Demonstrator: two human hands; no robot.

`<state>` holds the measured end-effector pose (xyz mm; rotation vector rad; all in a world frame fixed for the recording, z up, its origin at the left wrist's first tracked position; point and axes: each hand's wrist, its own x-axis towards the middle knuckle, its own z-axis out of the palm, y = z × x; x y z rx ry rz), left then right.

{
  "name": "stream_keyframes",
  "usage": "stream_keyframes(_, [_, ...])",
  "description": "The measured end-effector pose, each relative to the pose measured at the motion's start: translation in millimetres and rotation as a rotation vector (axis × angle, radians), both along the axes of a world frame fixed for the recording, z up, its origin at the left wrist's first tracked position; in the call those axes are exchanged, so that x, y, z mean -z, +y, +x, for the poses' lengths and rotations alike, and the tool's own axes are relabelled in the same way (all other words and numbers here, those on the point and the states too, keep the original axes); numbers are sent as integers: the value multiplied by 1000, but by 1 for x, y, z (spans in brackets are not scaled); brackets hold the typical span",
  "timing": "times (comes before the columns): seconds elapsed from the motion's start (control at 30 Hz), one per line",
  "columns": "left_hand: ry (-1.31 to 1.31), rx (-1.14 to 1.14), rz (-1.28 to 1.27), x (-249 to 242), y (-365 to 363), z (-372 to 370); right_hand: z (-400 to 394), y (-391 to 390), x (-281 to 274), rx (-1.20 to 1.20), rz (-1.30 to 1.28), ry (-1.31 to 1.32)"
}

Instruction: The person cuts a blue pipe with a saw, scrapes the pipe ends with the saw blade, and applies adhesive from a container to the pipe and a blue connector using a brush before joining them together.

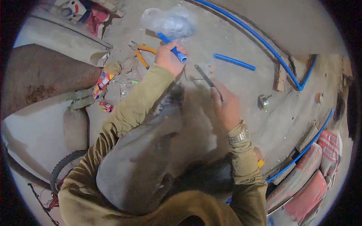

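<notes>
My left hand (169, 58) is closed around a short blue plastic pipe (178, 55), its open end facing down and to the right. My right hand (227, 107) grips a dark, narrow metal strip (204, 77) with a rounded tip and a small hole, pointing up and left toward the pipe; there is a gap between the two. Beside my left wrist lie pliers with orange handles (141, 57), jaws apart. Another cut length of blue pipe (234, 62) rests on the floor right of my hands.
A crumpled clear plastic bag (171, 23) lies ahead. Long blue pipe (260, 37) runs along the right side. Also there are a small metal piece (264, 101), a tape roll (319, 98) and stacked sacks (298, 177). Wrappers (101, 83) and a bicycle wheel (62, 165) are left.
</notes>
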<state>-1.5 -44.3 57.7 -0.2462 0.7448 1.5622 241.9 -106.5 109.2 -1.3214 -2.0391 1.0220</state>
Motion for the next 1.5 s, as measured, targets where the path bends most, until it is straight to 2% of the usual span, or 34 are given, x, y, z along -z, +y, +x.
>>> stream_keyframes(0.07, [-6,-8,-55,1,-5,10,-1,-4,14,-18,77,-100])
stream_keyframes(0.17, [-7,-39,-134,-18,-8,29,-1,-4,28,2,178,-83])
stream_keyframes(0.27, [-4,-55,-137,-19,-8,33,-2,-1,24,6,139,-94])
stream_keyframes(0.37, [6,54,-21,-24,-7,33,-16,-13,34,-22,-245,33])
stream_keyframes(0.4, [8,113,32,-27,-6,31,-14,-10,28,-49,-582,235])
stream_keyframes(0.47, [60,396,159,-14,9,10,-5,-1,13,-98,-1235,661])
stream_keyframes(0.5, [86,532,226,-2,21,-3,-1,-2,15,-60,-1193,620])
stream_keyframes(0.57, [1258,807,78,31,47,-22,3,-5,23,5,-1110,540])
stream_keyframes(0.6, [1856,884,-21,49,54,-31,5,-5,26,88,-1166,568])
stream_keyframes(0.67, [2108,852,-15,86,49,-48,11,-4,33,267,-1277,628])
stream_keyframes(0.7, [2232,829,-6,96,50,-46,13,-4,30,318,-1246,732])
stream_keyframes(0.77, [2349,576,142,68,47,-12,14,-2,23,420,-1168,934])
stream_keyframes(0.8, [2395,442,211,57,46,5,16,-4,34,407,-1095,868])
stream_keyframes(0.87, [2318,737,507,95,61,26,20,-10,64,360,-952,730])
stream_keyframes(0.93, [2307,1001,576,91,66,72,15,-7,59,464,-1030,671])
stream_keyframes(1.0, [2398,1149,703,100,72,98,9,-3,50,513,-1046,671])
stream_keyframes(1.07, [2396,1212,610,102,80,114,9,6,36,516,-1000,734])
stream_keyframes(1.1, [2395,1244,569,104,85,116,12,10,38,490,-914,674])
stream_keyframes(1.2, [2035,1063,255,110,90,117,29,19,50,426,-581,456])
stream_keyframes(1.3, [743,975,64,44,65,89,41,15,48,331,-267,172])
stream_keyframes(1.37, [288,662,100,-15,38,74,40,15,26,225,-237,40])
stream_keyframes(1.47, [-217,241,170,22,44,23,27,9,23,141,-155,46])
stream_keyframes(1.5, [-87,240,99,19,41,21,22,8,21,123,-154,23])
